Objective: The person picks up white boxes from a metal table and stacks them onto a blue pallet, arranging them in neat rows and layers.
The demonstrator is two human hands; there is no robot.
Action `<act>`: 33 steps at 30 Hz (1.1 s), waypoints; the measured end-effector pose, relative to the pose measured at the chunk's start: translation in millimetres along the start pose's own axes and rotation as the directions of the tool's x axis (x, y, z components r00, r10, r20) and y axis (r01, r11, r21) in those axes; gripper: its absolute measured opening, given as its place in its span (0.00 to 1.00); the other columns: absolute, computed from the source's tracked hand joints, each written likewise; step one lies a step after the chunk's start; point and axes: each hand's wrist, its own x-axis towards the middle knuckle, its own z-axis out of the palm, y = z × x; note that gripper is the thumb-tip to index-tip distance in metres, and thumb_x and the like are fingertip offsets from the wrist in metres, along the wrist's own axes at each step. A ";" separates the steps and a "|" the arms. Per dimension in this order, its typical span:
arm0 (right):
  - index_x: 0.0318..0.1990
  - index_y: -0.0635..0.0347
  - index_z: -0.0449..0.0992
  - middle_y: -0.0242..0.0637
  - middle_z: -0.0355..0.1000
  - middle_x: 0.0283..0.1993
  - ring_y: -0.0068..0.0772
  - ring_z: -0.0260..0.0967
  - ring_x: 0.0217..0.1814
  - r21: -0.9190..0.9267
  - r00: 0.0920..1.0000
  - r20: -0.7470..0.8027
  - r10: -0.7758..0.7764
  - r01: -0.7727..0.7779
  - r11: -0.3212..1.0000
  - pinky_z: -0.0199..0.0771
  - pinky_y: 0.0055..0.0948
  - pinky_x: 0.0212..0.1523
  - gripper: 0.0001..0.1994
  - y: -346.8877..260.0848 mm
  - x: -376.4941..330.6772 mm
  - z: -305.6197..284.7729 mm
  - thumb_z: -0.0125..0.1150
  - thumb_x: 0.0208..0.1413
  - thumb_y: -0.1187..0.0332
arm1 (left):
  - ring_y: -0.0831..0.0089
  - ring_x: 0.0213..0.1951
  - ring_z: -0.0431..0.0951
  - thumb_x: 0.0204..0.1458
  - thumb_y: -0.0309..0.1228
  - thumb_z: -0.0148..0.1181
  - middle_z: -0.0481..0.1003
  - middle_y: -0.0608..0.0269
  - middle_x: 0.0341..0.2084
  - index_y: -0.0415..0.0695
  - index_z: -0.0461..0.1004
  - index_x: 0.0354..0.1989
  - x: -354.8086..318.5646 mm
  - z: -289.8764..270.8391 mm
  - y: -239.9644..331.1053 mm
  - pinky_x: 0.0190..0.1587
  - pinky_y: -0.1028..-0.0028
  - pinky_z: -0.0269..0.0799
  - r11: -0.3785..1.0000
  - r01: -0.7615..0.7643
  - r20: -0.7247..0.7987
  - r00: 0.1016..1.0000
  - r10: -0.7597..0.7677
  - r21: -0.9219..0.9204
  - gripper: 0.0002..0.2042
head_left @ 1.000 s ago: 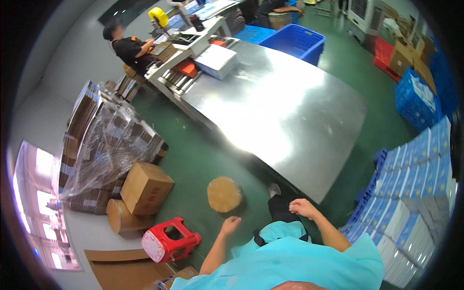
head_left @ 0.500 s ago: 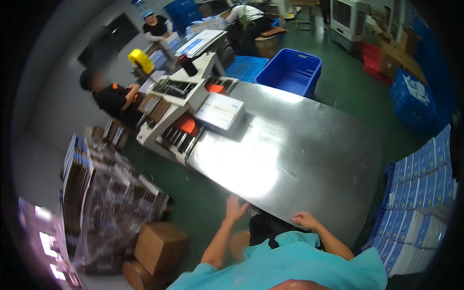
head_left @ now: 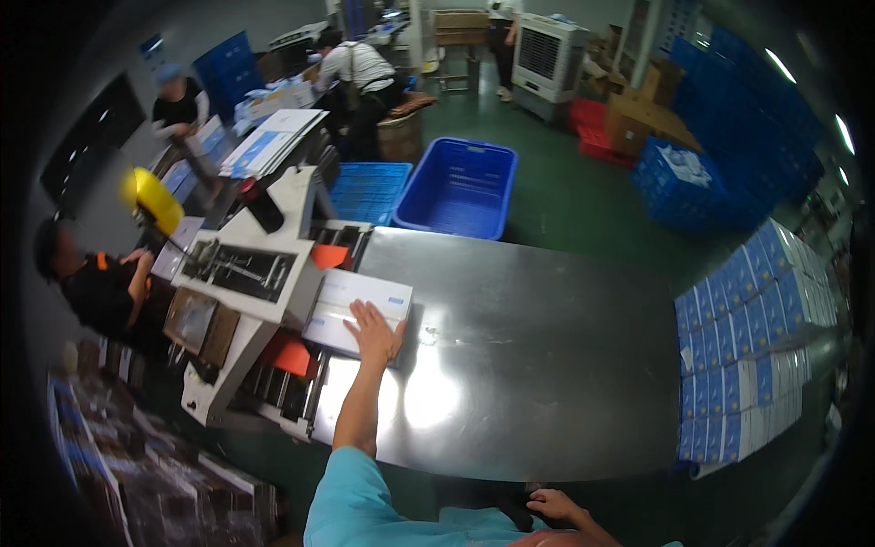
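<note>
A white carton [head_left: 351,301] with small blue marks lies at the left end of the steel table [head_left: 538,356], against the white taping machine [head_left: 251,264]. My left hand [head_left: 375,337] rests on the carton's top near its right side, fingers spread and palm down. It touches the box without gripping it. My right hand [head_left: 553,504] hangs low by the table's near edge, close to my body. Its fingers are loosely bent, and I see nothing held in them. Orange-red flaps [head_left: 290,354] stand on the machine's rollers beside the carton.
Stacked blue-and-white boxes [head_left: 738,356] stand at the table's right end. A blue tub [head_left: 460,191] sits beyond the far edge. Wrapped flat cardboard [head_left: 164,465] is at the lower left. A co-worker [head_left: 100,287] stands behind the machine; other people work farther back.
My left hand has gone from the table's near edge to the carton's top. The carton sits closer in to the machine. My view has turned left; my right hand stays low.
</note>
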 end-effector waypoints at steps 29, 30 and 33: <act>0.57 0.61 0.56 0.43 0.64 0.50 0.39 0.62 0.51 0.535 0.583 -0.626 0.519 0.804 -0.258 0.64 0.37 0.51 0.33 364.6 -179.6 -95.5 0.65 0.45 0.62 | 0.44 0.60 0.53 0.44 0.42 0.63 0.56 0.44 0.58 0.44 0.66 0.51 -499.6 31.9 573.6 0.58 0.52 0.54 0.267 -0.796 0.089 0.262 0.961 -0.544 0.26; 0.56 0.62 0.56 0.44 0.64 0.48 0.39 0.63 0.50 0.476 0.582 -0.598 0.551 0.811 -0.340 0.65 0.37 0.50 0.33 373.2 -189.6 -100.4 0.65 0.45 0.62 | 0.44 0.60 0.53 0.42 0.41 0.64 0.56 0.40 0.57 0.44 0.64 0.53 -493.6 34.7 587.8 0.58 0.52 0.53 0.390 -0.741 0.109 0.399 0.911 -0.547 0.29; 0.53 0.61 0.58 0.42 0.64 0.47 0.38 0.64 0.48 0.408 0.677 -0.549 0.490 0.729 -0.550 0.67 0.38 0.47 0.28 428.2 -206.2 -115.3 0.62 0.46 0.63 | 0.52 0.56 0.60 0.43 0.44 0.64 0.61 0.44 0.53 0.42 0.56 0.58 -484.8 67.3 636.7 0.55 0.57 0.58 0.681 -0.283 0.444 0.582 0.681 -0.675 0.35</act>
